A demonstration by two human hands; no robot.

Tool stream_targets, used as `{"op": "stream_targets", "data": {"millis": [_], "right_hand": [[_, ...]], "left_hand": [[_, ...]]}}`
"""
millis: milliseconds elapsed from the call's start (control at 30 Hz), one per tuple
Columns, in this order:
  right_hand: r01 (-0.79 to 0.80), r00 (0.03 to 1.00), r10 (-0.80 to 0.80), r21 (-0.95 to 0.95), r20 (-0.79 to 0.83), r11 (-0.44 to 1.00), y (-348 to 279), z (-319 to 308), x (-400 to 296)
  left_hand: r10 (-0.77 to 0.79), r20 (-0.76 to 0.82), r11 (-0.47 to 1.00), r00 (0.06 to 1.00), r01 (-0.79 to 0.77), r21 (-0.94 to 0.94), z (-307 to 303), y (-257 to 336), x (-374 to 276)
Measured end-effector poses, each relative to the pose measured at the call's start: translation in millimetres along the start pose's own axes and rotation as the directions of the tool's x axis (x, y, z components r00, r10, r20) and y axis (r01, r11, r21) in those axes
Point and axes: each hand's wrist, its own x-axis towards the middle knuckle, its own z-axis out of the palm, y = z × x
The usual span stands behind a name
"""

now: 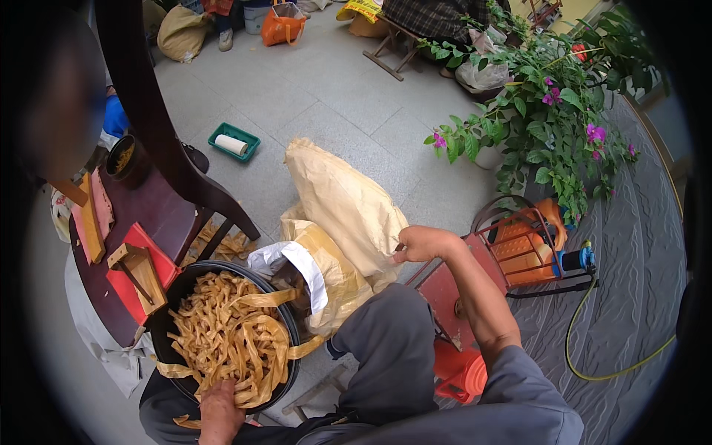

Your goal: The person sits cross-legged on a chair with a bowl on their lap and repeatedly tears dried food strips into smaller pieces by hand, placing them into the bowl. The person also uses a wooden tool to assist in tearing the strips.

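Observation:
A round black bucket (294,328) leans over my left thigh, filled with short twisted tan strips (211,311) and a few longer, ribbon-like ones. My left hand (221,409) lies over its near rim, fingertips against the strips inside. With the fingers of my right hand (425,243) I pinch the edge of a large cream woven sack (345,206), which stands up from the floor in front of my knee. Between bucket and sack is a yellowish bag (339,278) with a white folded-back lip (306,267). Two tan ribbons reach over the bucket's rim towards it.
At left, a dark wooden chair (161,206) bears a wooden block tool (139,272) on red cloth. Beyond it sits a green tray (245,149) with a white roll. A red metal seat (445,283), an orange sprayer (523,245), a red jug (461,372) and a flowering plant (534,122) stand right.

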Motion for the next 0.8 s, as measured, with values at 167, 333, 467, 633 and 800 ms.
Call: {"op": "stream_targets", "data": {"millis": [167,333,467,633,800], "right_hand": [[-0.087,0.996,0.086,0.066,0.019,0.994,-0.5,-62.1,-24.0],[-0.153,0.928,0.328,0.622,-0.176,0.768,42.7,-114.6,47.8],[-0.129,0.976,0.171,0.275,-0.135,0.953,28.8,-38.9,168.5],[-0.169,0.927,0.167,0.023,-0.335,0.985,20.7,-36.6,158.2],[0.029,0.914,-0.121,-0.234,-0.388,0.972,-21.1,-93.4,72.2]], "left_hand": [[-0.009,0.012,1.0,1.0,0.009,0.019,-6.7,8.0,-4.0],[-0.061,0.123,0.998,0.99,0.057,0.032,-11.1,11.1,13.8],[-0.034,0.084,0.998,0.996,0.029,0.061,-20.4,20.2,-3.1],[-0.051,0.043,0.995,0.998,0.047,0.084,-10.4,16.1,3.3],[0.001,0.027,0.997,1.0,-0.003,0.071,-13.7,30.9,3.5]]}}
